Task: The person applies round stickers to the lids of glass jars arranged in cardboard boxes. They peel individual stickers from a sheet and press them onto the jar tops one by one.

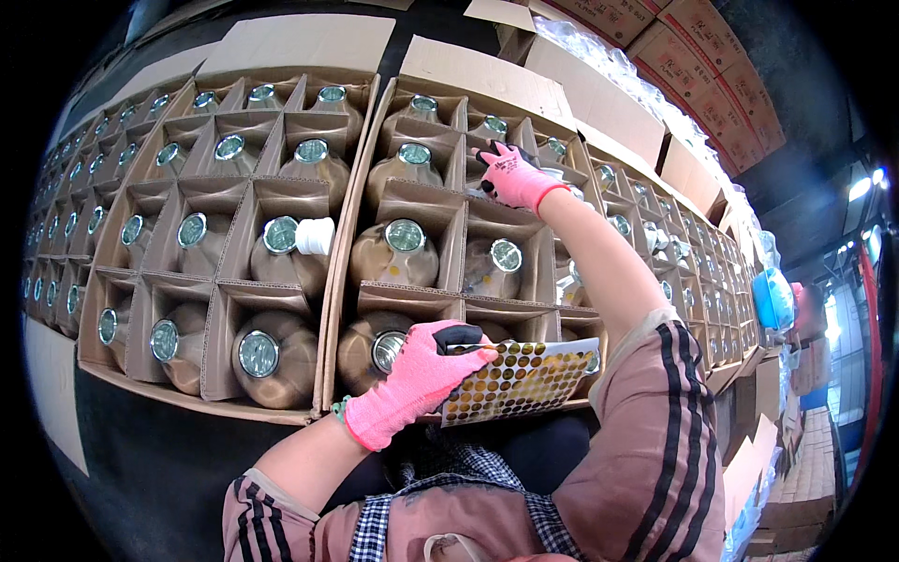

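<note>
The fingers of the left hand are being kept pinched on a sheet of round gold stickers, thumb on top, so that the sheet is being held flat and within reach, just above the near edge of a divided cardboard carton. The right hand, in a matching pink glove, is being stretched out to the far cells of that carton, its fingertips bent downward at a brown bottle with a foil-sealed mouth; whether anything is being held between them cannot be told. The bottles are being kept upright and apart by the partitions. In the neighbouring carton, one bottle is being shown with a white cap lying beside its mouth.
</note>
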The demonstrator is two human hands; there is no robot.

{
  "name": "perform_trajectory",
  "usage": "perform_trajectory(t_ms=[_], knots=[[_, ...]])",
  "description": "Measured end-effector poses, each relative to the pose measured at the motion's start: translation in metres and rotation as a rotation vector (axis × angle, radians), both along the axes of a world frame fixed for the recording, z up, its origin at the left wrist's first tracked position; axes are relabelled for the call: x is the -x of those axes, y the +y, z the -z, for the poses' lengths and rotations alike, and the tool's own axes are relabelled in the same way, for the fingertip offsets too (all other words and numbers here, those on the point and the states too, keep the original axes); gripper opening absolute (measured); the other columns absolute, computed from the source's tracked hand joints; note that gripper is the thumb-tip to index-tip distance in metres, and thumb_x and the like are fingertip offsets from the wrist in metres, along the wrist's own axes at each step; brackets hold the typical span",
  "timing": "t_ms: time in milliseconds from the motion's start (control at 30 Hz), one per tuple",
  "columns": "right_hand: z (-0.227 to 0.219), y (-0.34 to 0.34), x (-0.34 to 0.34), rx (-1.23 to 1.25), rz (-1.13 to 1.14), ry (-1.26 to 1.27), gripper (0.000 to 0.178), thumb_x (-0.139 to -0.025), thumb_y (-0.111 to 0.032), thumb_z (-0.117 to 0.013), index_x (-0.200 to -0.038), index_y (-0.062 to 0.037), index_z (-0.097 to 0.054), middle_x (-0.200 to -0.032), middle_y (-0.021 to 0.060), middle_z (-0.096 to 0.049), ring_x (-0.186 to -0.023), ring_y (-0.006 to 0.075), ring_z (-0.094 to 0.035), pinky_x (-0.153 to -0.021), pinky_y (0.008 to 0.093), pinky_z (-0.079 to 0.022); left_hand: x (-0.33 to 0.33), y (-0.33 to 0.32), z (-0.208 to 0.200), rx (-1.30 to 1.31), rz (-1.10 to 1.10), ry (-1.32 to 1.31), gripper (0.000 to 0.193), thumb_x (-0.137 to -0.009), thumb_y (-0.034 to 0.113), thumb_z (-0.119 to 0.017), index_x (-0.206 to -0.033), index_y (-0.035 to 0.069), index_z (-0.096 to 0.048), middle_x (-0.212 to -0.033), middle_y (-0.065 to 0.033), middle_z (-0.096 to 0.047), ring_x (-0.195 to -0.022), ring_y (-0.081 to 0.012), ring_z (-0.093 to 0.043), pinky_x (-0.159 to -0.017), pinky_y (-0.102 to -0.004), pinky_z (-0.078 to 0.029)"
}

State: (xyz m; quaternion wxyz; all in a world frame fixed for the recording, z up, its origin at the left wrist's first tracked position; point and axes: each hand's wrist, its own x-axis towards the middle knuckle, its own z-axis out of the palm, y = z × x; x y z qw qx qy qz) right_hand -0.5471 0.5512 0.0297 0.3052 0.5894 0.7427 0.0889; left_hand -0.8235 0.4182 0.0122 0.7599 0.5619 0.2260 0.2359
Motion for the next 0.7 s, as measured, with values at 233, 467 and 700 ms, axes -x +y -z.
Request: perform_trajectory(t_ms=[233, 467, 700], knots=[[0.007, 0.003, -0.002, 0.021, -0.218, -0.161, 0.025, -0.069, -0.018, -0.06, -0.094, -0.0164, -0.062, -0.122, 0.0083, -0.042, -0.12, 0.0321, -0.031, -0.097, 0.0473, -0.029, -0.001, -0.002, -0.002, -0.035, -0.018, -0.011, 0.011, -0.072, 0.009, -0.066, -0.075, -0.001, -0.061, -0.068, 0.0008, -0.06, -0.066, -0.0038, -0.052, -0.061, -0.02, -0.043], [0.007, 0.002, 0.0, -0.17, -0.219, -0.132, 0.03, -0.068, -0.018, -0.06, -0.097, -0.0132, -0.059, -0.118, 0.0093, -0.045, -0.117, 0.0301, -0.036, -0.095, 0.0472, -0.029, -0.001, 0.001, -0.001, -0.038, -0.043, 0.005, 0.013, -0.071, 0.012, -0.067, -0.075, 0.0, -0.062, -0.068, 0.0012, -0.06, -0.066, -0.0039, -0.052, -0.061, -0.0198, -0.043], [-0.062, -0.045, 0.016, -0.617, 0.083, 0.731, 0.029, -0.07, -0.025, -0.065, -0.085, -0.0012, -0.058, -0.091, 0.015, -0.056, -0.094, 0.0296, -0.052, -0.082, 0.0367, -0.041, -0.002, 0.001, 0.003, 0.025, -0.086, -0.065, 0.015, -0.071, 0.013, -0.068, -0.078, 0.001, -0.062, -0.069, 0.0025, -0.059, -0.065, -0.0032, -0.05, -0.06, -0.0189, -0.042]])
